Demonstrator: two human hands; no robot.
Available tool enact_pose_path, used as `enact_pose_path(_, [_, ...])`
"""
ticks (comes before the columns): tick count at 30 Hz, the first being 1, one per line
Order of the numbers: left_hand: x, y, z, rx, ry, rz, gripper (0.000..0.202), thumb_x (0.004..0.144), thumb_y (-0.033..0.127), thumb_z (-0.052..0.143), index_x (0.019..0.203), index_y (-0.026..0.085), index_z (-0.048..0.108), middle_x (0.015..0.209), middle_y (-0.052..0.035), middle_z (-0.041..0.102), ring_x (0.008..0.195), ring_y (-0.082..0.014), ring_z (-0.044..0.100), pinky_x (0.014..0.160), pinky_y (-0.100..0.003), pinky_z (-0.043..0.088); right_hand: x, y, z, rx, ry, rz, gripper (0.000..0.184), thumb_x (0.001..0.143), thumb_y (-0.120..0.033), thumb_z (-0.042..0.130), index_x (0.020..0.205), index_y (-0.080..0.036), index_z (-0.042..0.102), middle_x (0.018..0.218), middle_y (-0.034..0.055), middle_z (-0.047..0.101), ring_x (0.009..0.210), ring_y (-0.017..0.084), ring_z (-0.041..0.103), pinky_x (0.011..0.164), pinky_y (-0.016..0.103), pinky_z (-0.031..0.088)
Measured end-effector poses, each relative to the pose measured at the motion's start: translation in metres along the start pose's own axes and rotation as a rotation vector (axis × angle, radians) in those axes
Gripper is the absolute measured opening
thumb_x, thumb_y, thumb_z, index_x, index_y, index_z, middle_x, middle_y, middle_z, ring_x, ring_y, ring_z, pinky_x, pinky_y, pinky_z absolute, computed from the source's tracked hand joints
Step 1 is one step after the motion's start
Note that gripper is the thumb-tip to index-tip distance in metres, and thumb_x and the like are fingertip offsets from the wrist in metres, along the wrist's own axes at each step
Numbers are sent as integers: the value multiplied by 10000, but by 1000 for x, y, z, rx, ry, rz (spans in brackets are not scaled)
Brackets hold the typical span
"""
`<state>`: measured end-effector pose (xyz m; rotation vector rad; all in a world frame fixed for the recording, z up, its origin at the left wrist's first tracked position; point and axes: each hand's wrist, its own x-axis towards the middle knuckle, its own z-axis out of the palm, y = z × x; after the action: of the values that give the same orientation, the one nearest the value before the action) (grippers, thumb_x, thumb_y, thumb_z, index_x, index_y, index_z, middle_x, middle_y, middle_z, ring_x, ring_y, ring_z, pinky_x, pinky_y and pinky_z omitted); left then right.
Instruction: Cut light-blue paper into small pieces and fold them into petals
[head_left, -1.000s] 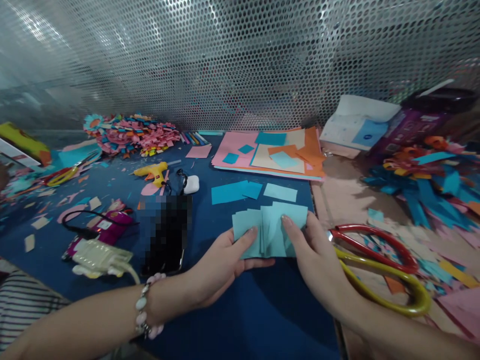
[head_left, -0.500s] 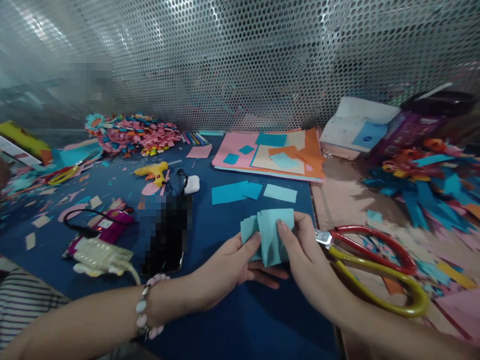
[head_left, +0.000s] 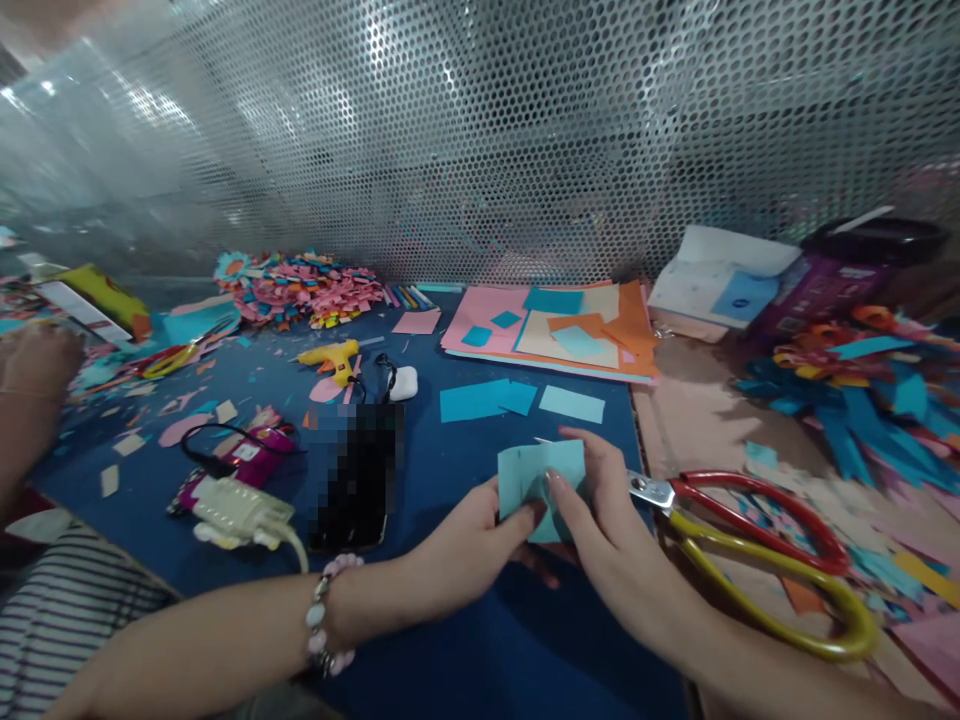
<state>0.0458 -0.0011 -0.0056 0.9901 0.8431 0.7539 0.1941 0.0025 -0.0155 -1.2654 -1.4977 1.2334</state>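
A small stack of light teal paper pieces (head_left: 532, 465) is held up over the blue table, its edges fairly even. My left hand (head_left: 476, 535), with a beaded bracelet at the wrist, pinches the lower left of the stack, thumb in front and fingers behind. At the right edge my right hand (head_left: 600, 500) grips the same papers, its thumb pressed on the front sheet. Red and yellow handled scissors (head_left: 757, 545) lie just right of my right hand, blade tips hidden by it. Beyond the stack lie blue paper strips (head_left: 474, 400) and a pale teal strip (head_left: 572, 404).
Layered coloured sheets (head_left: 480, 300) lie by the perforated metal panel (head_left: 480, 140). On the left are a yellow glue gun (head_left: 337, 360), a dark phone (head_left: 356, 480) and a cable bundle (head_left: 244, 510). Another person's hand (head_left: 37, 365) is at far left. Paper scraps and streamers (head_left: 847, 370) cover the right.
The fanned paper pieces have been brought together into one neater stack between both hands. The view has shifted slightly left, and another person's hand has come into sight at far left.
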Motion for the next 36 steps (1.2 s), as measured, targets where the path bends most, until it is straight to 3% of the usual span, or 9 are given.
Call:
enact_pose_path(2, [0, -1, -1, 6, -12, -14, 398, 867, 397, 534, 1179, 151, 517, 886, -101, 651, 722, -176, 649, 575, -267, 515, 0, -1, -1, -10, -17, -46, 517, 922, -461, 398, 1387, -353, 199, 1050, 27, 532, 900, 157, 568, 782, 298, 532])
enact_pose_path(4, [1, -3, -1, 26, -43, -15, 424, 866, 418, 522, 1201, 160, 492, 905, -101, 643, 713, -170, 644, 556, -259, 506, -1, -1, -1, 20, -53, -32, 557, 927, -454, 385, 1427, -385, 151, 1073, 30, 541, 673, 122, 562, 641, 288, 547])
enact_pose_path(7, [0, -5, -3, 140, -52, -9, 429, 873, 406, 507, 1215, 151, 462, 830, -69, 633, 647, -136, 605, 541, -240, 481, -1, 1, -2, 70, -75, -15, 518, 923, -457, 388, 1413, -397, 233, 1264, 63, 468, 523, 74, 500, 464, 260, 518])
enact_pose_path(12, [0, -4, -6, 340, -27, -12, 262, 881, 315, 496, 1058, 124, 527, 729, -13, 585, 530, -72, 485, 543, -220, 425, -1, 8, -4, -20, -31, -159, 411, 932, -404, 407, 1341, -389, 367, 1216, 48, 490, 814, 148, 589, 614, 286, 565])
enact_pose_path(17, [2, -4, -6, 341, -65, 15, 229, 884, 264, 466, 1050, 129, 547, 744, -23, 588, 570, -96, 517, 557, -235, 445, -2, 10, -5, -196, -6, -312, 450, 954, -324, 375, 1381, -441, 298, 1261, 14, 483, 1105, 182, 519, 929, 417, 495])
enact_pose_path(21, [3, -7, -7, 337, -70, 30, 244, 882, 192, 423, 1093, 127, 528, 694, -24, 608, 598, -118, 557, 557, -234, 461, -3, 11, -4, -320, 32, -429, 469, 958, -259, 340, 1395, -421, 294, 1338, 19, 428, 1269, 196, 400, 833, 329, 549])
enact_pose_path(24, [1, -8, -7, 375, -69, 55, 227, 882, 186, 421, 1075, 135, 529, 700, -23, 621, 611, -114, 566, 568, -224, 466, -5, 9, -4, -400, 57, -475, 472, 953, -226, 329, 1390, -403, 310, 1344, 30, 422, 1288, 199, 388, 754, 287, 572])
enact_pose_path(30, [-4, -10, -3, 381, -67, 6, 175, 878, 223, 450, 1022, 137, 497, 654, 4, 590, 536, -86, 538, 515, -193, 436, -7, 4, -4, -475, 80, -499, 340, 893, -283, 479, 1232, -293, 457, 1336, 70, 395, 1215, 207, 461, 936, 391, 509])
enact_pose_path(36, [-7, -5, -3, 366, -180, -95, 164, 757, 48, 423, 883, 133, 484, 540, 47, 544, 449, -60, 485, 469, -168, 405, -5, 5, 2, -524, 119, -639, 234, 837, -263, 569, 1052, -241, 478, 1239, 93, 439, 1173, 208, 479, 912, 388, 501])
